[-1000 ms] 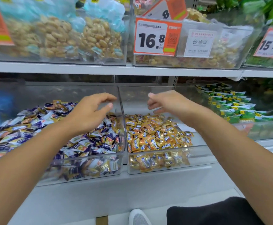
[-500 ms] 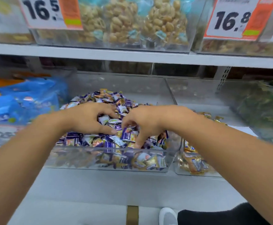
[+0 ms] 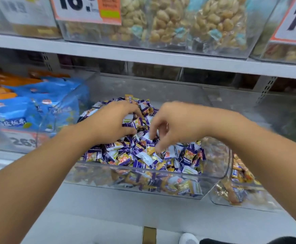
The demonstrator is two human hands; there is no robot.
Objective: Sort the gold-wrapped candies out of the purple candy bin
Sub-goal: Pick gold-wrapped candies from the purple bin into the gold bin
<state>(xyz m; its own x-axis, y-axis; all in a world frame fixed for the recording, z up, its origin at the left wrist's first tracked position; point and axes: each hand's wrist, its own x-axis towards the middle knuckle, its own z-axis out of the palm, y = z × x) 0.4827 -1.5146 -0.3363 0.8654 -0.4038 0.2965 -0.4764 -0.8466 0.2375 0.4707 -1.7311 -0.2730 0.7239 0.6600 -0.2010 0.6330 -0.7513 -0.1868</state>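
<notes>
Digging through the purple candy bin (image 3: 212,175), both your hands are down in the heap. Bin sits on the lower shelf (image 3: 108,205), front wall flush toward the shelf's front edge; purple-wrapped candies (image 3: 140,163) fill it nearly to the rim.

Left hand (image 3: 111,123): fingers curled into the pile toward the bin's back left, apparently closing on wrappers; whether it actually holds one, you cannot tell from here, the fingertips are buried.

Right hand (image 3: 176,125): fingers hooked downward, tips touching candies near the bin's middle, thumb and forefinger drawn close as if to pinch. Blur hides any actual grip.

Gold-wrapped candies (image 3: 150,150): strays scattered among the purple, one just beside your right fingertips, more along the front wall. Likely why the right hand hovers there.

Neighbouring bin (image 3: 238,194) at the right holds gold-orange candies; judged the destination, so working from the bin's right side keeps the carry short.

Blue snack bags (image 3: 43,104) fill the bin to the left.

Sorting looks barely begun.
</notes>
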